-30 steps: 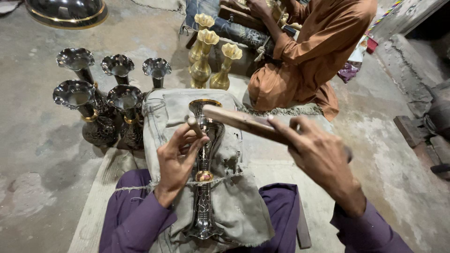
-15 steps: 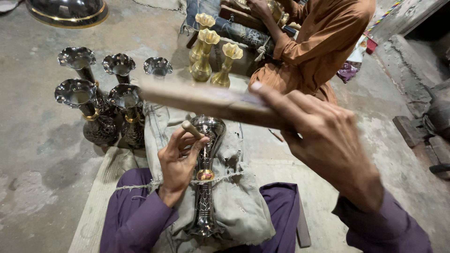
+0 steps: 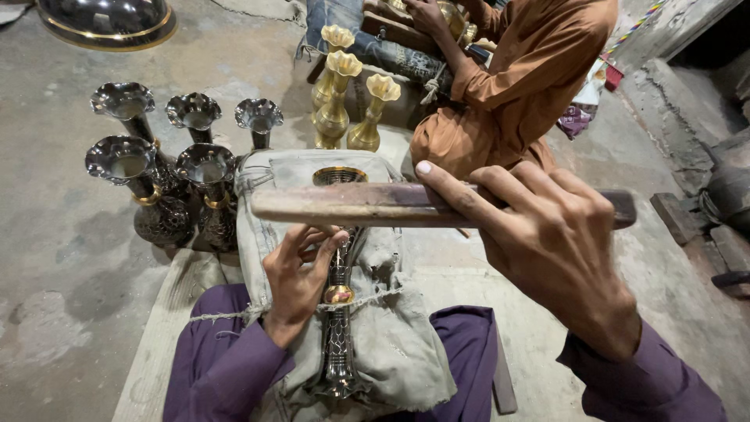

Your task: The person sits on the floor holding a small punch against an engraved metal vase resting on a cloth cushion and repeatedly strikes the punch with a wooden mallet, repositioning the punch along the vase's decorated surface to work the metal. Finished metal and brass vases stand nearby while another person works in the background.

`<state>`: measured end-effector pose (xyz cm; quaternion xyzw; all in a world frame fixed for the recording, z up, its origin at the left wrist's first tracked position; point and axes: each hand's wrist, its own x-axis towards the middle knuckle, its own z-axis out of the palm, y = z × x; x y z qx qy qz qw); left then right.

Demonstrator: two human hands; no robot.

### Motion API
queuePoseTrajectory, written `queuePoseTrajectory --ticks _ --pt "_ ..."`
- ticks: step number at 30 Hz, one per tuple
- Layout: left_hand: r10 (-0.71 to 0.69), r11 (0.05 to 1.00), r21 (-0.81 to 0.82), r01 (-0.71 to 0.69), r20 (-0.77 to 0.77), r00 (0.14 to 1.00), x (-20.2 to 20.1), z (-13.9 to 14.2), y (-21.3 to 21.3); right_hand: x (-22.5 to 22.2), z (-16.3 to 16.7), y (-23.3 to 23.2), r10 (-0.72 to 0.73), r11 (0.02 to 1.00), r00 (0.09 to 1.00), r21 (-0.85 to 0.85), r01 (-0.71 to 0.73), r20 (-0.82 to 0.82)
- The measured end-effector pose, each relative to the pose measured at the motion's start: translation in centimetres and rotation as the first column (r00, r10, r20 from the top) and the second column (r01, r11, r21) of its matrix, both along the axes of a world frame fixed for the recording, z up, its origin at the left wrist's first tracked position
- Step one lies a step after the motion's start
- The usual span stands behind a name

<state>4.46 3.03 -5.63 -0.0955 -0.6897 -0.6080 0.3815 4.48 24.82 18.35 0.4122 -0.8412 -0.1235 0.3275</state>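
The right hand (image 3: 558,250) is raised close to the camera, its fingers curled over a flat wooden bar (image 3: 351,205) and the forefinger stretched along the bar's top edge; the bar lies level across the view, above the lap. The left hand (image 3: 301,277) rests lower, fingers bent and drawn together against the neck of a dark engraved metal vase (image 3: 340,312), though whether they pinch a small tool there cannot be told. The vase lies lengthwise on a grey cloth pad (image 3: 398,344) over the purple-clad knees, its gold-rimmed mouth pointing away from the wearer (a brass collar rings its neck). To the left, five dark fluted vases (image 3: 168,168) stand upright in a close group, just beside the pad's edge. Beyond the pad, three brass vases (image 3: 344,101) stand near a seated person in orange clothing (image 3: 516,86). Bare concrete floor (image 3: 55,258) lies open at the far left.
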Motion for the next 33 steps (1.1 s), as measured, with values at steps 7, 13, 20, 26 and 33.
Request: queuePoseTrajectory --ticks 7,13,20,26,33 --pt "0.016 1.0 -0.023 -0.015 0.003 1.0 0.0 -0.5 0.0 -0.6 0.0 -0.2 0.016 0.999 0.998 0.03 -0.017 0.053" --pt "-0.003 0.999 -0.04 0.004 0.007 1.0 -0.5 -0.6 -0.3 -2.2 -1.7 -0.1 -0.096 0.994 0.989 0.058 0.09 0.114" --pt "-0.04 0.992 -0.121 0.037 -0.023 0.999 -0.7 0.4 -0.4 -2.2 -2.3 0.9 0.279 0.877 0.895 -0.471 -0.09 0.348" --pt "-0.079 0.989 -0.126 0.081 0.015 0.997 0.0 1.5 -1.1 -1.2 -1.8 2.0 -0.054 0.962 0.989 -0.257 0.087 0.136" --pt "-0.104 0.98 -0.162 0.113 0.062 0.993 0.2 2.4 -1.5 -1.6 -2.9 2.6 -0.008 0.964 0.974 -0.256 0.067 0.227"
